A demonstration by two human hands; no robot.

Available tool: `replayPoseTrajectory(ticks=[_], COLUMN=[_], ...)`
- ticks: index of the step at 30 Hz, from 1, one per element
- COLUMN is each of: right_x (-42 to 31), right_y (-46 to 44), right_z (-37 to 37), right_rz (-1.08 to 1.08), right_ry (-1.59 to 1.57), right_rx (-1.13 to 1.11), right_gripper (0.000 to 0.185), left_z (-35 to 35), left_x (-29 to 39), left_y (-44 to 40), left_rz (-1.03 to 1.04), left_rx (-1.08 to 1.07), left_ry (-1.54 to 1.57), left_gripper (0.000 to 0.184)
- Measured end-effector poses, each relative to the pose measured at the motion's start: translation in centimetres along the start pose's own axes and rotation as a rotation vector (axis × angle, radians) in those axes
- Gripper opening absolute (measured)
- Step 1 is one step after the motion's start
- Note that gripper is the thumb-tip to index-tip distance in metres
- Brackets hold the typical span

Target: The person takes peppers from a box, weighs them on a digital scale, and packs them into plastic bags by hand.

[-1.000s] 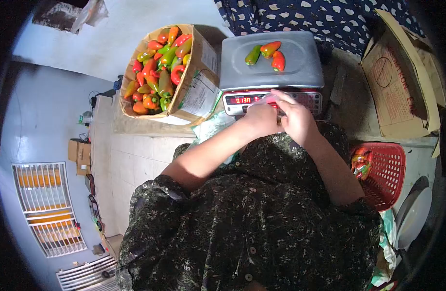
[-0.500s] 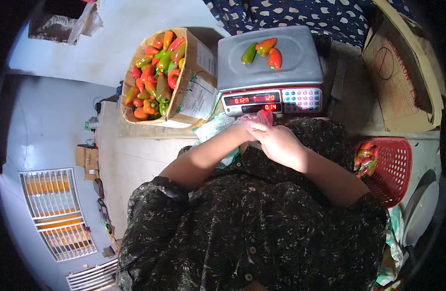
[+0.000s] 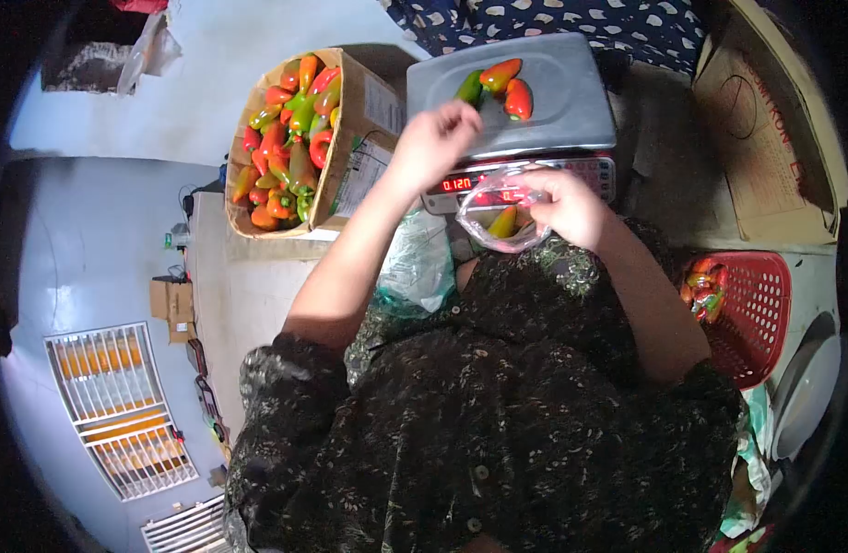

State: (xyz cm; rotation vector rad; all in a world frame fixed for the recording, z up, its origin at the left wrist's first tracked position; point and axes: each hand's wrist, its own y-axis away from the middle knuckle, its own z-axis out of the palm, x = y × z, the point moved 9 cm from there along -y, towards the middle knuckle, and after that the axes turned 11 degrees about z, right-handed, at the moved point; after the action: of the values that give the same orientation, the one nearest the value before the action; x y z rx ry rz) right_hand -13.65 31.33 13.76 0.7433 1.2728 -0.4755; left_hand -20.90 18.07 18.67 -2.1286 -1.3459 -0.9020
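My left hand (image 3: pixel 435 147), slightly blurred, hovers over the front left of the scale's grey platform (image 3: pixel 571 120), its fingers loosely curled with nothing seen in them. Just beyond its fingertips lies a green pepper (image 3: pixel 469 88), partly hidden. Beside that are an orange-red pepper (image 3: pixel 501 76) and a red pepper (image 3: pixel 519 100). My right hand (image 3: pixel 571 210) grips the rim of a clear plastic bag (image 3: pixel 475 230), whose mouth is spread. A yellowish pepper (image 3: pixel 503 222) shows inside. The bag and hand cover part of the scale's red-digit display (image 3: pixel 457 184).
A cardboard box (image 3: pixel 364 101) full of red, orange and green peppers stands left of the scale. At right are a red perforated basket (image 3: pixel 756 313) with bagged peppers and a large cardboard piece (image 3: pixel 756 138). A greenish plastic bag (image 3: pixel 415 267) lies before the scale.
My hands were together at the bag in front of the display. Now they are apart: the left has moved up over the platform, while the right keeps the bag, whose mouth is now spread.
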Motion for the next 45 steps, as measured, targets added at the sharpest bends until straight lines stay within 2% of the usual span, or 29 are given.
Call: replayPoseTrajectory(ticks=[1, 3, 4, 7, 9, 12, 14, 16, 18, 19, 20, 23, 26, 29, 31, 34, 37, 41, 42, 43, 44, 45], right_x=[0.2, 0.7, 0.2, 0.5, 0.4, 0.7, 1.5, 1.1, 0.9, 0.8, 0.4, 1.0, 1.0, 0.7, 0.7, 0.8, 0.7, -0.3, -0.3, -0.3, -0.3, -0.1], right_y=[-0.1, -0.1, 0.2, 0.1, -0.1, -0.7, -1.0, -0.8, -0.6, -0.6, -0.5, -0.4, -0.7, -0.6, -0.5, -0.5, -0.7, 0.0, 0.1, 0.3, 0.4, 0.4], right_z=[-0.1, -0.5, -0.4, -0.7, -0.7, -0.5, -0.3, -0.3, -0.4, -0.3, -0.4, -0.1, -0.4, -0.6, -0.6, -0.3, -0.4, -0.6, -0.7, -0.6, -0.7, -1.0], right_rz=[0.006, 0.02, -0.022, -0.08, -0.152, -0.155, -0.063, -0.126, -0.035, 0.009, -0.046, 0.155, -0.03, -0.149, -0.095, -0.007, -0.043, -0.124, -0.103, -0.083, -0.068, -0.027], right_ry=[0.021, 0.068, 0.052, 0.146, 0.146, 0.17, 0.121, 0.107, 0.084, 0.074, 0.127, 0.015, 0.105, 0.053, 0.086, 0.109, 0.103, 0.123, 0.105, 0.083, 0.061, 0.056], right_rx=[0.007, 0.03, 0.028, 0.056, 0.07, 0.044, 0.017, 0.028, 0.014, 0.001, 0.01, -0.025, 0.022, 0.045, 0.036, 0.019, 0.021, 0.045, 0.045, 0.044, 0.046, 0.057], right_gripper=[0.041, 0.041, 0.041, 0.045, 0.046, 0.047, 0.048, 0.049, 0.051, 0.052, 0.051, 0.052, 0.052, 0.052, 0.052, 0.052, 0.052, 0.051, 0.051, 0.05, 0.049, 0.049], left_z=[-0.8, -1.0, -0.7, 0.1, 1.5, 3.0, 3.6, 3.2, 2.9, 2.9, 2.8, 2.6, 2.5, 2.3, 2.3, 3.6, 3.6, 2.3, 1.3, -0.1, -1.2, -1.8], left_x=[-2.5, -4.1, -2.5, -1.4, 1.0, 2.0, 1.9, 1.1, -0.6, -1.0, -1.3, -1.9, -2.3, -3.0, -2.7, -0.9, -1.7, -1.5, -1.9, -0.3, 1.0, 2.3], left_y=[-1.1, -2.5, -2.6, -3.7, -4.8, -6.4, -6.9, -7.5, -8.0, -8.1, -8.2, -8.6, -8.6, -8.4, -8.0, -7.1, -7.9, -7.4, -7.1, -6.1, -4.7, -3.6], left_rz=[-0.064, 0.172, 0.292, 0.294, 0.454, 0.347, 0.227, 0.204, 0.181, 0.195, 0.207, 0.208, 0.187, 0.214, 0.291, 0.357, 0.339, 0.323, 0.254, 0.311, 0.217, 0.235], left_rx=[0.08, 0.217, 0.282, 0.33, 0.31, 0.247, 0.221, 0.274, 0.3, 0.29, 0.284, 0.215, 0.153, 0.157, 0.162, 0.109, 0.127, 0.172, 0.227, 0.332, 0.346, 0.354], left_ry=[-0.025, -0.321, -0.466, -0.448, -0.555, -0.694, -0.78, -0.829, -0.83, -0.848, -0.869, -0.978, -1.064, -1.024, -0.929, -1.057, -0.987, -0.584, -0.465, -0.332, -0.016, 0.227], left_gripper=[0.023, 0.026, 0.027, 0.037, 0.041, 0.043, 0.045, 0.046, 0.045, 0.044, 0.043, 0.044, 0.045, 0.043, 0.042, 0.038, 0.036, 0.036, 0.038, 0.034, 0.034, 0.032])
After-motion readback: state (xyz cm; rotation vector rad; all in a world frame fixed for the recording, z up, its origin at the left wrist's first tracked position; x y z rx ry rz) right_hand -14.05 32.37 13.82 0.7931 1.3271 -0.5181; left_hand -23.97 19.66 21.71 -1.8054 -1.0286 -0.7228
